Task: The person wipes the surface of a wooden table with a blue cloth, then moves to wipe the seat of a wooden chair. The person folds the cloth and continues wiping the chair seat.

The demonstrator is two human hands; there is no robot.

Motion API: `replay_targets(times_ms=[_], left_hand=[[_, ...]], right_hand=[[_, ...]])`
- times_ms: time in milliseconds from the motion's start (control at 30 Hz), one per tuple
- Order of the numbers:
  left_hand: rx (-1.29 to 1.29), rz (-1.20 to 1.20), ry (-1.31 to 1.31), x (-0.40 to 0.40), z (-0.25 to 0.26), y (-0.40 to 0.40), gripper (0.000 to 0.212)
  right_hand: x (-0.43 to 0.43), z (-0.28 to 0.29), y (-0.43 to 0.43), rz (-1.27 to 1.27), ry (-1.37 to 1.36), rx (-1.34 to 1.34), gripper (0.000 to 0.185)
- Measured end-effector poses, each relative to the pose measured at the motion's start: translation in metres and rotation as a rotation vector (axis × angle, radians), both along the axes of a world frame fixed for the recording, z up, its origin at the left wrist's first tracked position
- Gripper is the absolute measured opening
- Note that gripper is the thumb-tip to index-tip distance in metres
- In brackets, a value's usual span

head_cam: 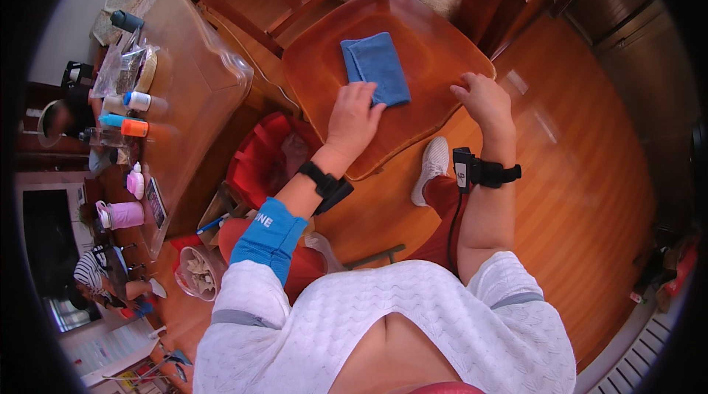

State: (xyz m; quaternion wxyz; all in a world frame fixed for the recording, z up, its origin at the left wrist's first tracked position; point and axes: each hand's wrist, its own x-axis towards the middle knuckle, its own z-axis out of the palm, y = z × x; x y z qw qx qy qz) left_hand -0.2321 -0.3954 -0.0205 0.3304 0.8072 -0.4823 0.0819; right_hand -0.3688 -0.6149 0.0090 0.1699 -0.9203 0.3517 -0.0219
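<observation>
A folded blue cloth (381,65) lies on the glossy seat of a wooden chair (442,56). My left hand (355,117) is over the cloth's near left corner, fingertips at its edge and thumb apart. Whether it presses on the cloth or hovers just above is hard to tell. At the seat's right front corner is my right hand (488,99), with nothing visible in it; its fingers are loosely bent and partly hidden. Each wrist wears a black strap with a small device.
To the left stands a wooden table (188,67) with bottles, a pink lidded cup (123,215) and a phone (156,203). A red-lined bin (251,159) is beside the chair, and a pink basket (199,275) is nearer me. Two other people are at the far left.
</observation>
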Motion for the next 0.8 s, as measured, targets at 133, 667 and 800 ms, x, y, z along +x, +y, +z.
replay_targets(times_ms=[133,667,800], left_hand=[[0.283,-0.061,-0.459,0.008,-0.012,-0.019,0.031],[-0.189,0.231,0.808,0.090,0.060,0.064,0.028],[0.126,0.307,0.159,0.055,0.033,0.076,0.031]], right_hand=[[0.004,0.005,0.004,0.017,0.019,-0.013,0.032],[0.005,0.007,0.003,0.058,0.051,0.041,0.034],[0.003,0.004,-0.002,0.072,0.052,0.023,0.035]])
